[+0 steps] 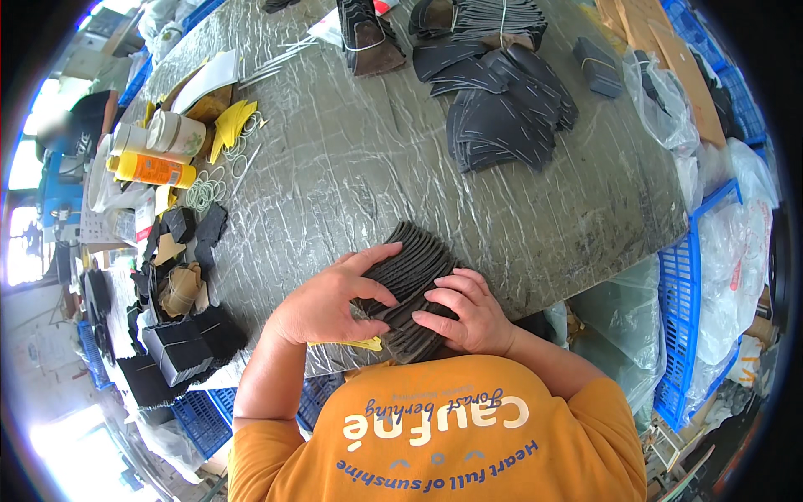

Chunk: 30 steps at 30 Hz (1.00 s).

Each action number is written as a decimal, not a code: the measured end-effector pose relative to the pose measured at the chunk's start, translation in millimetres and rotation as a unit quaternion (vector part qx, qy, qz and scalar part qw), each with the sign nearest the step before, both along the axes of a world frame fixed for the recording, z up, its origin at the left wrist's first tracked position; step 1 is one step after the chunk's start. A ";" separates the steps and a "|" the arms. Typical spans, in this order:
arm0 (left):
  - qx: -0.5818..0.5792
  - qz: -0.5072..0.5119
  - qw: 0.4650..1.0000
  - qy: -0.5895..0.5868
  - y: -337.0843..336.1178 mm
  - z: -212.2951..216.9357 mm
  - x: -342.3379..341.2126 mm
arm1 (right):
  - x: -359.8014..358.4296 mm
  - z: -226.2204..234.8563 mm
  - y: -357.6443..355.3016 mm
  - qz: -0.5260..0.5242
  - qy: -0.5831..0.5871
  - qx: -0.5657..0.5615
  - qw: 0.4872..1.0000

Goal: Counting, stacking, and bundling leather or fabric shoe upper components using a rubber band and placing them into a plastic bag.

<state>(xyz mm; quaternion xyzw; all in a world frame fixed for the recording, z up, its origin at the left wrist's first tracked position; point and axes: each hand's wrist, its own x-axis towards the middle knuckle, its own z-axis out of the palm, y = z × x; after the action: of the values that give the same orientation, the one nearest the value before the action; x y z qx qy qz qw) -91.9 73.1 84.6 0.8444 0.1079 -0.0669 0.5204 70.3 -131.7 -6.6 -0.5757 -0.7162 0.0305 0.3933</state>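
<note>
A thick stack of dark, curved cut pieces (pixel 410 272) stands on edge at the table's near edge, close against my body, its layers fanned side by side. My left hand (pixel 339 293) holds its left side, with the index finger at the far end and the thumb lying over the layers. On the right side, my right hand (pixel 468 314) grips the stack with curled fingers; its thumb is hidden. A yellow strip (pixel 368 343) pokes out beside the stack, below my left wrist.
Loose black curved pieces with pale marks (pixel 506 117) lie at the far right, near banded bundles (pixel 502 21). Left are an orange-yellow bottle (pixel 150 170), rubber bands (pixel 205 191) and a dark banded block (pixel 178 350). A blue crate (pixel 677 326) stands beyond the right edge.
</note>
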 end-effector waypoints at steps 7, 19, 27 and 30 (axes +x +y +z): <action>0.006 -0.001 1.000 -0.007 0.4 -3.4 -1.4 | -0.3 -0.8 0.0 0.003 0.008 0.001 1.000; 0.000 0.014 1.000 0.000 -2.5 0.6 0.5 | 0.1 2.6 -1.3 0.005 0.002 -0.023 1.000; 0.011 0.027 1.000 0.007 -4.5 -1.3 -0.6 | 1.1 2.7 -1.5 0.011 0.001 -0.034 0.999; 0.014 0.025 1.000 0.000 -4.4 -2.9 -1.1 | 0.8 3.7 -0.7 0.009 0.001 -0.030 1.000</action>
<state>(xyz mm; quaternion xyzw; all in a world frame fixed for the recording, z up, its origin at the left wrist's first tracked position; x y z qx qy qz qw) -92.9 68.7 81.7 0.8487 0.1302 -0.0526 0.5100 71.1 -132.4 -2.9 -0.5803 -0.7198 0.0561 0.3767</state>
